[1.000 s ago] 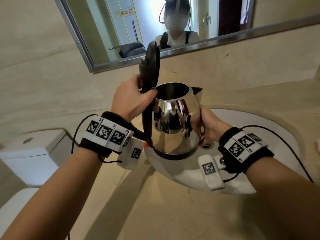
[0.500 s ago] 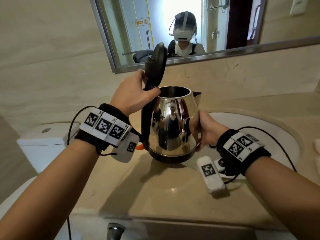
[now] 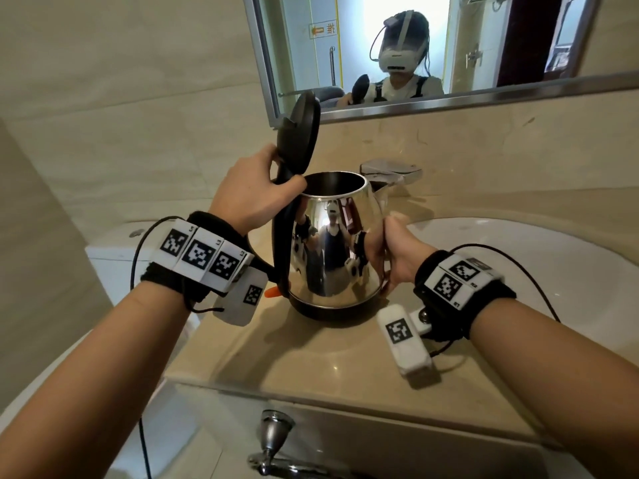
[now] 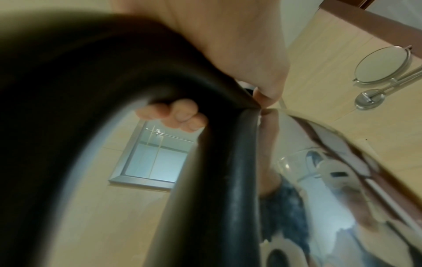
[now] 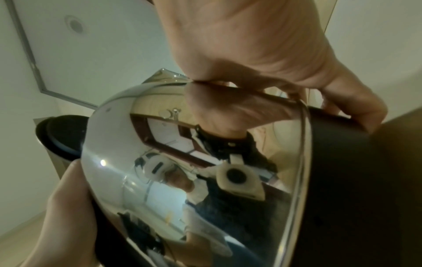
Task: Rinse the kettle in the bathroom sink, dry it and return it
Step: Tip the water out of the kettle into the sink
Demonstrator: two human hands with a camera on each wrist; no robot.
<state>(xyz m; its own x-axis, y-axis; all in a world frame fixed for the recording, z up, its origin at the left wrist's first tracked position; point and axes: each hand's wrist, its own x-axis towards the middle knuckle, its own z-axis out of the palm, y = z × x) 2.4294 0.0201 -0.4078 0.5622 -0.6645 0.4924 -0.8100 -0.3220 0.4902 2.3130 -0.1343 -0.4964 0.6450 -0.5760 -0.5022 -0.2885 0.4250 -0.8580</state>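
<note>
**Kettle off the basin, over the counter edge**

Your left hand (image 3: 252,191) is wrapped round the top of the black handle (image 3: 281,236); the left wrist view shows the fingers (image 4: 180,115) curled under it, with the thumb up by the hinge. Your right hand (image 3: 390,257) cups the shiny side of the kettle (image 3: 332,250), palm on the steel and fingertips at the black base, as the right wrist view shows. So both hands are clamped on it, one on each side.

The kettle stands upright with its lid (image 3: 301,133) flipped open. Whether its base touches the beige counter (image 3: 311,361) or hangs just above it, you cannot tell.

What has changed: a second ago the kettle was over the white sink (image 3: 518,243); now it sits to the left of the basin, nearer you, and your view has pulled back, so the mirror (image 3: 345,46) shows more and a chrome fitting (image 3: 273,440) appears below the counter front.

Reading: rinsing looks finished or abandoned. No water is visible on the steel and no cloth is in view, so drying probably comes next. The polished body may slip, so mind your right palm.
</note>
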